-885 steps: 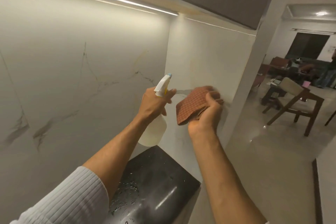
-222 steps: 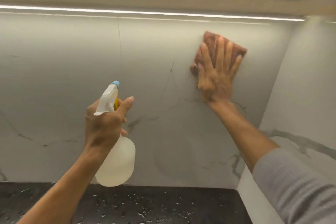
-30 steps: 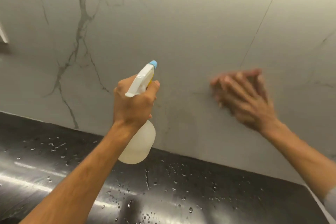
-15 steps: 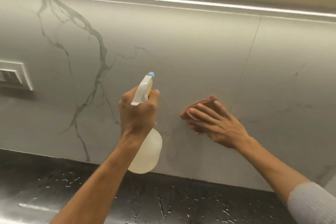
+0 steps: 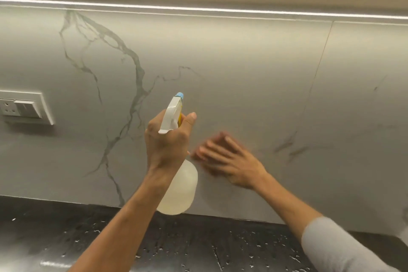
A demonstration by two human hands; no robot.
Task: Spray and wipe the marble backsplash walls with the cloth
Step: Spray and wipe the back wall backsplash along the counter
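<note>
Left hand grips spray bottle; right hand flat, fingers spread.

You cannot read any text, brand, number or sign in this view. The spray bottle turns only a plain white head and a pale body to the camera. The socket plate on the wall is too small and too soft for any marking on it to be read.
</note>
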